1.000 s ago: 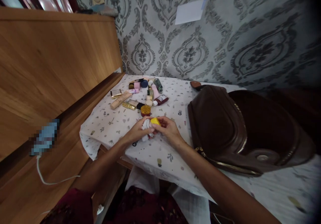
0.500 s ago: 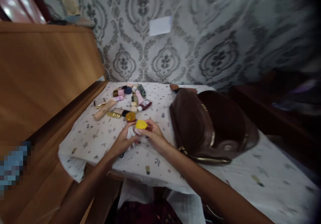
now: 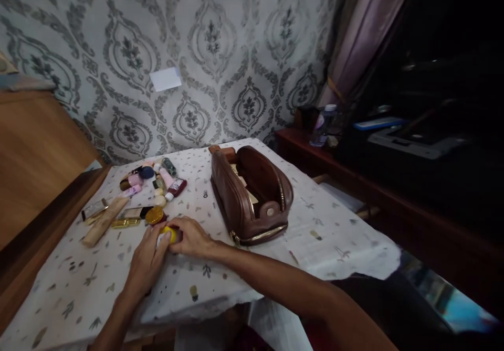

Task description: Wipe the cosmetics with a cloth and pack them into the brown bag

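A small yellow container (image 3: pixel 169 233) sits between my two hands near the front of the table, with something white (image 3: pixel 163 239) against its left side. My left hand (image 3: pixel 147 256) is closed around the white part, fingers pointing away from me. From the right, my right hand (image 3: pixel 192 236) grips the yellow part with thumb and fingers. Just beyond them lies a round amber-gold jar (image 3: pixel 156 215). Farther off is a loose group of cosmetics, among them a dark red bottle (image 3: pixel 177 187), a pink tube (image 3: pixel 166 177) and a beige tube (image 3: pixel 104 222).
A brown leather bag (image 3: pixel 232 199) stands unzipped to the right of my hands. Printed white cloth (image 3: pixel 271 267) covers the table. A wooden cabinet (image 3: pixel 39 146) borders the left side; a dark red shelf with a clear bottle (image 3: pixel 323 125) stands at the right.
My view has swung right, so the bag's inside and the right-hand shelf now show. Both hands still hold the yellow container and appear lower, close to the tabletop.
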`<state>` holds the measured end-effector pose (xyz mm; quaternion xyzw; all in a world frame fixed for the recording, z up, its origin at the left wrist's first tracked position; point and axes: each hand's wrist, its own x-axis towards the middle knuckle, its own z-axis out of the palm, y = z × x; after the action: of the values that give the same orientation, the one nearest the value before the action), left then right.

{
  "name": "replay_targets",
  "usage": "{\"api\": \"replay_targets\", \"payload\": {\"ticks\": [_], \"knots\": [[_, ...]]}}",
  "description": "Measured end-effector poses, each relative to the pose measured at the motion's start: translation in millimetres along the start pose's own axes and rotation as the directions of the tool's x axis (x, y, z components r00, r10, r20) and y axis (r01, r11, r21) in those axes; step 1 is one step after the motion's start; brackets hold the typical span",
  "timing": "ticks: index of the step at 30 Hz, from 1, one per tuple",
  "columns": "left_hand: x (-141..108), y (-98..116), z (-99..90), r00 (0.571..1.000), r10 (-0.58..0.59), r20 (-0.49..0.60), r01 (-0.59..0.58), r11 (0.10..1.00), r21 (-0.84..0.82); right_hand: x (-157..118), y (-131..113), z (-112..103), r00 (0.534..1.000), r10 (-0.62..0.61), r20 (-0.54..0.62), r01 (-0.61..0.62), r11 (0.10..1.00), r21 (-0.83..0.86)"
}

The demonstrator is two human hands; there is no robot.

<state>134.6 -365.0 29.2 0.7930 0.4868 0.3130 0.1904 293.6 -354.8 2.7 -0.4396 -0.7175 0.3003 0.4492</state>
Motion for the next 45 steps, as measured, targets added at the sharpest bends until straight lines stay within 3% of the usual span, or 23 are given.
{"api": "replay_targets", "payload": {"ticks": [2,5,9,11,13,14,16,18,20,24,27,30,33,35,39,41,45], "knots": [[5.1,1.5,-6.0,1.0,-0.012,0.016,0.014,0.995,-0.096,1.2,0.0,-2.6,0.999,-0.01,0.046,0.005,0.996,0.094],[14.1,1.8,-11.6,0.991,-0.118,0.067,0.133,0.95,-0.281,-0.9,-5.6,-9.7,0.99,-0.019,0.142,-0.027,0.947,0.32],[24.7,9.3,-8.8,0.966,-0.257,0.041,0.246,0.851,-0.464,-16.4,-34.9,-44.4,0.984,-0.049,0.17,-0.051,0.84,0.54],[26.9,25.0,-3.5,0.985,-0.169,0.013,0.156,0.87,-0.468,-27.0,-57.2,-76.3,0.989,-0.098,0.11,0.019,0.829,0.559],[26.5,51.3,4.4,0.999,0.047,0.022,-0.034,0.915,-0.402,-35.1,-78.6,-113.3,0.991,-0.124,0.044,0.082,0.84,0.537],[25.7,67.9,9.3,0.985,0.168,0.043,-0.143,0.926,-0.35,-37.5,-87.2,-131.6,0.993,-0.116,-0.011,0.104,0.845,0.525],[24.0,104.0,21.4,0.909,0.406,0.095,-0.372,0.892,-0.256,-39.0,-97.0,-163.8,0.988,-0.045,-0.147,0.115,0.849,0.516],[23.1,138.4,35.7,0.792,0.597,0.131,-0.57,0.799,-0.192,-38.0,-95.2,-187.6,0.946,0.032,-0.324,0.136,0.865,0.483],[23.3,165.9,50.4,0.731,0.663,0.159,-0.66,0.747,-0.081,-37.8,-83.5,-202.9,0.894,0.103,-0.436,0.106,0.897,0.43],[22.7,194.0,69.1,0.795,0.531,0.294,-0.594,0.78,0.198,-46.7,-54.4,-218.0,0.847,0.223,-0.483,-0.127,0.966,0.224],[18.2,195.1,68.3,0.787,0.462,0.409,-0.59,0.757,0.28,-56.5,-48.8,-223.8,0.859,0.212,-0.465,-0.292,0.951,-0.105],[12.7,186.0,62.4,0.723,0.482,0.495,-0.654,0.709,0.265,-61.4,-56.8,-225.2,0.891,0.212,-0.401,-0.384,0.824,-0.417],[8.5,174.3,61.6,0.68,0.51,0.527,-0.698,0.67,0.252,-59.5,-66.4,-219.9,0.924,0.271,-0.271,-0.383,0.699,-0.604],[6.3,168.2,64.8,0.673,0.53,0.517,-0.713,0.651,0.261,-55.3,-70.3,-215.0,0.922,0.344,-0.176,-0.365,0.626,-0.689],[3.8,162.7,72.1,0.674,0.543,0.501,-0.72,0.634,0.283,-46.3,-70.6,-212.9,0.867,0.487,-0.1,-0.381,0.523,-0.762],[3.9,162.7,73.5,0.668,0.555,0.496,-0.729,0.621,0.288,-45.0,-67.2,-216.4,0.857,0.509,-0.082,-0.378,0.512,-0.772],[5.0,164.2,72.9,0.66,0.566,0.494,-0.739,0.608,0.29,-47.0,-60.5,-221.0,0.888,0.458,-0.045,-0.32,0.545,-0.775]]}}
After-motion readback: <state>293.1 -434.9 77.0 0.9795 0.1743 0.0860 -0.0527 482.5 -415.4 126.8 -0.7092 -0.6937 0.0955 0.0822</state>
